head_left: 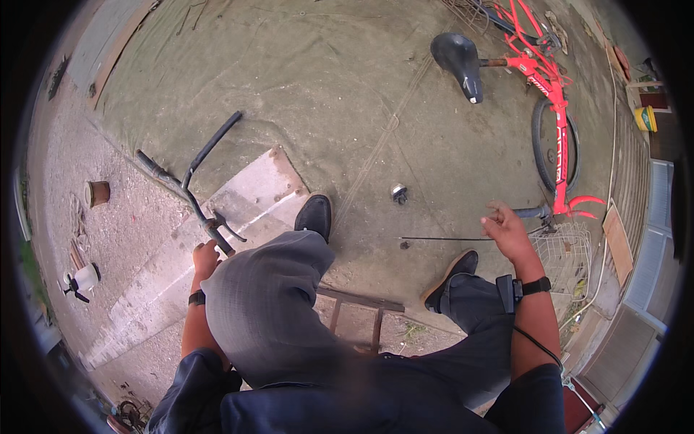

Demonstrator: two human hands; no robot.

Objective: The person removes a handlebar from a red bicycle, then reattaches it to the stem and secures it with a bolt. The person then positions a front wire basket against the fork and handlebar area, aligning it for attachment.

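Observation:
At the left, my left hand is curled beside my knee, close to the lower end of a loose black bicycle handlebar. The knee hides part of this hand, so its grasp on anything does not show. My right hand is over the ground with its fingers loosely bent and apart. A thin dark rod or cable runs leftward from under that hand; I cannot tell whether the hand touches it. Just beyond lies a red bicycle on its side, with a black saddle and a wire basket.
A small black-and-white part lies on the green ground sheet between my feet. Below the handlebar is a pale board. A wooden frame stands beneath me. Farther left are a rusty can and a white container.

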